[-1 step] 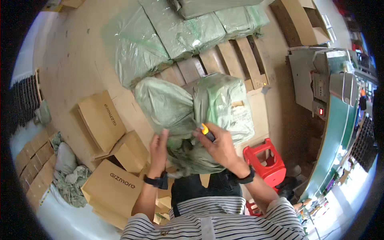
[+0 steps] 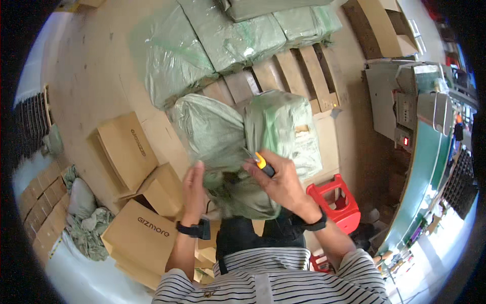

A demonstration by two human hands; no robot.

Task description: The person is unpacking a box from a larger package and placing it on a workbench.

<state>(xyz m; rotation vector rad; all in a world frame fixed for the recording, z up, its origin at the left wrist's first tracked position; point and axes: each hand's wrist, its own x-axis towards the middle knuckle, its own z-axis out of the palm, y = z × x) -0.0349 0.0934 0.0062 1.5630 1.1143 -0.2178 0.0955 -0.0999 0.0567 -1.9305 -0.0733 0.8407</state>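
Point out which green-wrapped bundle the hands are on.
The nearest green-wrapped bundle, under the left hand and the right hand with its cutter; the others lie untouched beyond.

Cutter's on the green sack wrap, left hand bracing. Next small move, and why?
Probably draw the yellow cutter along the green woven wrap, away from the left hand. The right hand has its tip at the bundle's wrapped top, and the left hand steadies the loose fabric close by.

The blade of the yellow cutter (image 2: 263, 164) is hidden in the green wrapped bundle (image 2: 238, 147), whose lower part is covered by the right hand (image 2: 281, 185).
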